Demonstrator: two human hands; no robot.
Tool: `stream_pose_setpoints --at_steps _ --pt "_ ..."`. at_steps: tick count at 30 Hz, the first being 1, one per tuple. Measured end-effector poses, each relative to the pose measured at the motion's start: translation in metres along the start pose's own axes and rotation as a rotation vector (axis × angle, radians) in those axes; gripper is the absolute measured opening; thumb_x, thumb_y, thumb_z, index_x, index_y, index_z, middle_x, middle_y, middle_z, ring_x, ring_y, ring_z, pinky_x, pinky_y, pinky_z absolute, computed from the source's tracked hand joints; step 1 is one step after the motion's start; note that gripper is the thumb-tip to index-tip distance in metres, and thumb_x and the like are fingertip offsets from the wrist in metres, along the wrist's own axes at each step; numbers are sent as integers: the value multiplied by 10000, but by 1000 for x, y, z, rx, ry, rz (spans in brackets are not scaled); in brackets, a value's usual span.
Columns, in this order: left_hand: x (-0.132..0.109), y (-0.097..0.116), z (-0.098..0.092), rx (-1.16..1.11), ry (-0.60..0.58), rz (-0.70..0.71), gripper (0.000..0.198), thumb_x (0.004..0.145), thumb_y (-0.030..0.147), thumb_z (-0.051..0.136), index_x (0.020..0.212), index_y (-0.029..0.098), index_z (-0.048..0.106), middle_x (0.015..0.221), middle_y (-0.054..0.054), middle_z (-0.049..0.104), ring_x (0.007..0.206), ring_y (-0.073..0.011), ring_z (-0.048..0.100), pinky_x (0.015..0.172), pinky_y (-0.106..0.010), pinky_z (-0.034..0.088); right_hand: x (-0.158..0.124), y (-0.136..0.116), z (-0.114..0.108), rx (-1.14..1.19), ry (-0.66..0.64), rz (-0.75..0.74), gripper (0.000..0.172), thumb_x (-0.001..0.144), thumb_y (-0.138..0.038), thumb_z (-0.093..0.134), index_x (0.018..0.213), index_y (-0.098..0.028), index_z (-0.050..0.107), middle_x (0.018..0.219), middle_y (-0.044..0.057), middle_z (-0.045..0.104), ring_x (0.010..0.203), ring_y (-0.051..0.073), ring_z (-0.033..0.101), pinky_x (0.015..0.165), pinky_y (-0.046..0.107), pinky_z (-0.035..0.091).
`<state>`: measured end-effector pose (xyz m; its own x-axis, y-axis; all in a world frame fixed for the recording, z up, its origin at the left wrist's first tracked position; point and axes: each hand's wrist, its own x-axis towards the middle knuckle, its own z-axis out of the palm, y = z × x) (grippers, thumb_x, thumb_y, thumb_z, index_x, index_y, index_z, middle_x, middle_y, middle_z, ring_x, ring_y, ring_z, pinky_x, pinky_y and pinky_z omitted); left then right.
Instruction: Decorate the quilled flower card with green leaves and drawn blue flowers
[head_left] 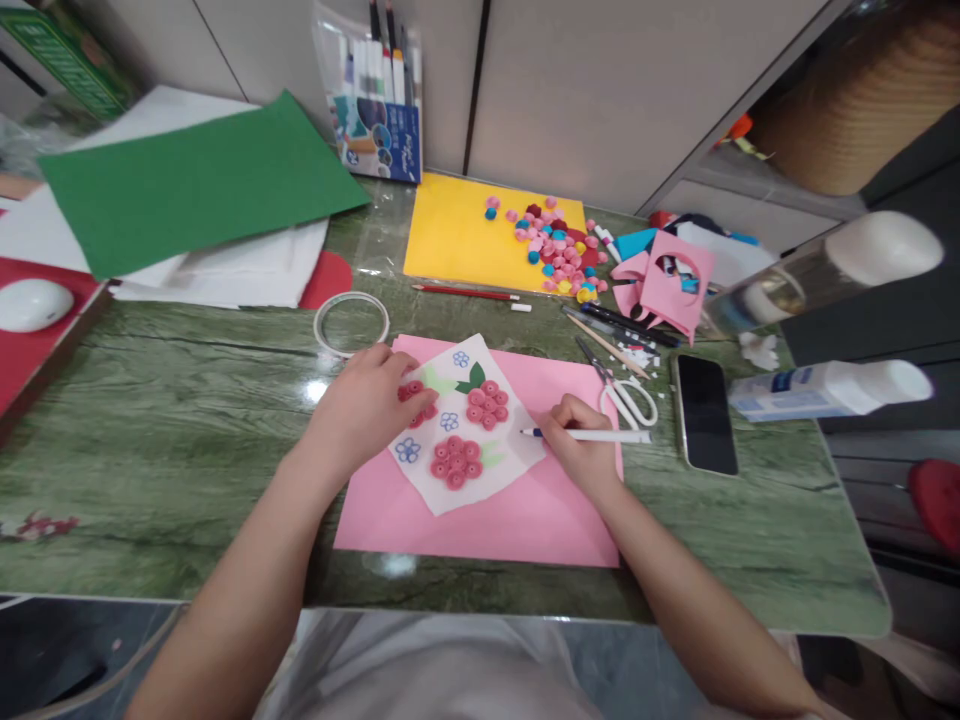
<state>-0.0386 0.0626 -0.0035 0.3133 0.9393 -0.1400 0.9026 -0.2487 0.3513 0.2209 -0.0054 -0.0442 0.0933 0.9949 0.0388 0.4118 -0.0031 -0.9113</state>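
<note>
A white sheet (465, 400) lies turned at an angle on a pink sheet (525, 520). It bears pink coiled-paper flower clusters (456, 461), green leaves (472, 378), pale green strokes and small blue drawn flowers (408, 450). My left hand (379, 395) rests on the white sheet's left side, fingers stretched out, partly covering one cluster. In my right hand (577, 435) is a white marker (611, 436); its dark tip points left, at the sheet's right part. Whether the tip touches the paper I cannot tell.
Scissors (628, 395), a phone (705, 413) and a glue bottle (810, 390) lie or stand to the right. Behind are a tape roll (351, 298), a red pencil (465, 292), a yellow sheet (450, 235) with paper coils, green paper (202, 190) and a marker pouch (382, 140).
</note>
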Motion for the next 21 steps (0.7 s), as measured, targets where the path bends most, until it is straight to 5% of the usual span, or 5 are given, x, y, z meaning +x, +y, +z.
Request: stream_pose_setpoints --at_steps 21 --pt "1 0 3 48 -16 -1 383 786 483 526 1018 180 554 983 -84 546 976 -266 506 851 -375 417 -1 0 0 -26 -60 -9 307 751 -150 515 541 -204 297 482 -67 323 471 78 287 463 241 233"
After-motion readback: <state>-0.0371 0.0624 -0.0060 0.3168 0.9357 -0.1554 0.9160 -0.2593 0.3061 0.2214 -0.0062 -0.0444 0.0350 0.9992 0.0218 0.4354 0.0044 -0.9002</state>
